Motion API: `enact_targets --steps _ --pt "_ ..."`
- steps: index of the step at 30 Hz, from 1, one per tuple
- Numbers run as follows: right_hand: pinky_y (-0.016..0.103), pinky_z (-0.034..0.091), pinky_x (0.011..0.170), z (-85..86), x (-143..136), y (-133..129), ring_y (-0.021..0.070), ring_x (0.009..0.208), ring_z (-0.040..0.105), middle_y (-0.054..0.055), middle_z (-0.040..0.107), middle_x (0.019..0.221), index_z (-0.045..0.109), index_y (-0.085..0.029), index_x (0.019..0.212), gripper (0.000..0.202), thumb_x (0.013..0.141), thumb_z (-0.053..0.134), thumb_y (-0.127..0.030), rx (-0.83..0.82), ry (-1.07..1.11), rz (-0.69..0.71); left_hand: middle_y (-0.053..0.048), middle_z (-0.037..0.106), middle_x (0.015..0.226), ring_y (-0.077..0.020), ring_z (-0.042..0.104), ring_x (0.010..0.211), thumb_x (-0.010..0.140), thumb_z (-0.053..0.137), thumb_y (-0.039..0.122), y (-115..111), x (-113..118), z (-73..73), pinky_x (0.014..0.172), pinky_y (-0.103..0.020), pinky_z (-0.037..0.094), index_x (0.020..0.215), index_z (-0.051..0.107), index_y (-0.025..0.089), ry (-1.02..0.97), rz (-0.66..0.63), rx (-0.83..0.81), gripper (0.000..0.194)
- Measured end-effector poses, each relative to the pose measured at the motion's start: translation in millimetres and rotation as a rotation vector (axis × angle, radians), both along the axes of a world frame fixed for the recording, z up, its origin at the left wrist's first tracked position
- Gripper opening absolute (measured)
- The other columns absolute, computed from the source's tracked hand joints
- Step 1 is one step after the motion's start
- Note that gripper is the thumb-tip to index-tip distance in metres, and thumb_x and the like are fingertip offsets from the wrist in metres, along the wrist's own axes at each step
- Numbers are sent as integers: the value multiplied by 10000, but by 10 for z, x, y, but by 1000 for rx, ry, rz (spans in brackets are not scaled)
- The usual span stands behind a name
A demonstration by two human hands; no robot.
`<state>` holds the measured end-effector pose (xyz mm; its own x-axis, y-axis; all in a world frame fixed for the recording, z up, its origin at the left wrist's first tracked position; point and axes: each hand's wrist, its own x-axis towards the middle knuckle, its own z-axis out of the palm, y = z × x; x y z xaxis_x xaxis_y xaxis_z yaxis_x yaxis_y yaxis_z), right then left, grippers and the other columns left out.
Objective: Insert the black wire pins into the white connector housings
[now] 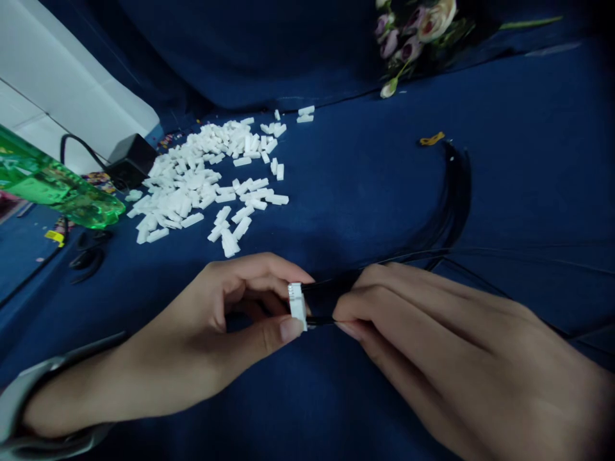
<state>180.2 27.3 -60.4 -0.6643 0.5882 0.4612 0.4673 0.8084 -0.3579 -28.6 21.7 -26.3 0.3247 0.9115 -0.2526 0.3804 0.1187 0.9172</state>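
Note:
My left hand (240,326) pinches a small white connector (296,306) between thumb and fingers, near the middle of the view. Black wires (321,320) run from the connector's right side toward my right hand (432,339). The thumb and fingertips of that hand are closed on a wire just right of the connector. Behind it, a bundle of thin black wires (459,192) curves up and away across the blue cloth. Many loose white connectors (192,179) lie heaped at the back left.
A green bottle (57,182) lies at the left beside a black box-shaped object (132,160). Artificial flowers (408,38) are at the back right. An orange-yellow tie (431,139) rests near the bundle's far end. Blue cloth (355,179) covers the surface.

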Motion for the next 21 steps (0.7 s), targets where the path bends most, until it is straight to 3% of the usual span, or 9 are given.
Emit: enact_targets --steps 5,10,21 --pt "239 301 439 43 -15 20 98 545 428 -1 509 737 559 -175 844 158 872 405 -150 -39 -28 -15 99 682 731 -26 620 672 797 658 149 23 -31 20 605 -65 478 966 661 304 -49 10 -66 230" --pt "252 328 435 67 -5 48 112 517 427 0 528 754 559 -180 862 259 780 396 4 -16 -57 -43 101 681 752 -34 614 695 803 666 180 19 -57 24 639 -83 476 968 659 307 -87 21 -105 208" --pt "244 354 415 87 56 96 86 480 434 -9 544 777 517 -187 897 169 870 391 -77 -70 -78 -75 78 671 752 -28 607 690 808 661 150 66 -75 18 614 -70 462 972 665 291 -148 21 -125 217"
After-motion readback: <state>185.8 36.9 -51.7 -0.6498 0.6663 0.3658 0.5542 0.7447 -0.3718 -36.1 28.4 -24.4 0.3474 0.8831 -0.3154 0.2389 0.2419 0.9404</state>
